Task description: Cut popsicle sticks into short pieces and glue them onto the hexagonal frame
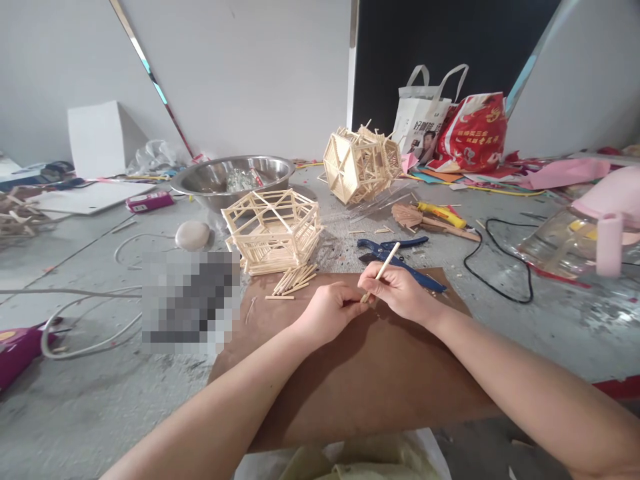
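Note:
My right hand (397,291) is closed in a pinch around a thin pale wooden stick (389,259), which slants up and to the right. The fingers of my left hand (334,308) are closed at the stick's lower end, partly hidden where the two hands meet. Both hands are over a brown board (380,387). A loose pile of short wooden sticks (295,280) lies to the left, just in front of an open, many-sided stick frame (274,230). Blue-handled cutters (405,263) lie right behind my right hand.
Behind are a metal bowl (200,181) and a bigger stick model (361,163). A yellow-handled tool (443,213) and a black cable (500,293) lie to the right, near a clear jug (555,243) with pink parts. At left is a blurred patch (190,300).

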`<state>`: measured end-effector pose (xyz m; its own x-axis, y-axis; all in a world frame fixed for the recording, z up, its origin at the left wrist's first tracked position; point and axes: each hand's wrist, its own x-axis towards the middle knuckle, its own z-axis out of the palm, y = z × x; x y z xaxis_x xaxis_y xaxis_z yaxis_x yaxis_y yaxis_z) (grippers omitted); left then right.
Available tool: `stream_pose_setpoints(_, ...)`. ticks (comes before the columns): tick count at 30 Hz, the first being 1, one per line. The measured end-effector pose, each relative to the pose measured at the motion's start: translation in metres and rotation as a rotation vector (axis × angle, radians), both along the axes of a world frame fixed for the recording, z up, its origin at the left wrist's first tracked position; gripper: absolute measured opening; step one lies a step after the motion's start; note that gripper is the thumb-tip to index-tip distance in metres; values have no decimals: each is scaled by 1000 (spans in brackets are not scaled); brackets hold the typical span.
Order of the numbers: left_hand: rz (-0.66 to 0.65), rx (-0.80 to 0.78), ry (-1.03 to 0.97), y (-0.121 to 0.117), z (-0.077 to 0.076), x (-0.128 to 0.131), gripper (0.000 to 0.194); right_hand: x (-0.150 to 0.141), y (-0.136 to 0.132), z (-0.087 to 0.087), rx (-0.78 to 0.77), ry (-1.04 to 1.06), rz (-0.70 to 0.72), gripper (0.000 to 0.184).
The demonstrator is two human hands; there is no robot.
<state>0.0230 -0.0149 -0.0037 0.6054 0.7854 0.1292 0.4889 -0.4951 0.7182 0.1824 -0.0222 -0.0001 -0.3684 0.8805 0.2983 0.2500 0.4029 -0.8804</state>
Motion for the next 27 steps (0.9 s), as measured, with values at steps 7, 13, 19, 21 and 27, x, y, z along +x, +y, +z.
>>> stream_pose_setpoints(7, -6, 70, 37, -1, -1, 1, 21, 0, 0, -4, -78, 23, 38, 22)
stream_pose_setpoints(13, -5, 88, 45, 1, -3, -1, 21, -1, 1, -3, 94, -66, 17, 20)
stream_pose_setpoints(19, 12, 104, 71, 2, -7, -2, 22, -1, 0, -1, 115, -156, 13, 22)
stream_pose_setpoints(21, 13, 102, 87, 3, -7, -2, 21, -1, 0, -1, 92, -164, 14, 23)
stream_pose_setpoints(27, 16, 123, 107, 2, -2, -2, 16, 0, 2, -3, -25, -124, -23, 24)
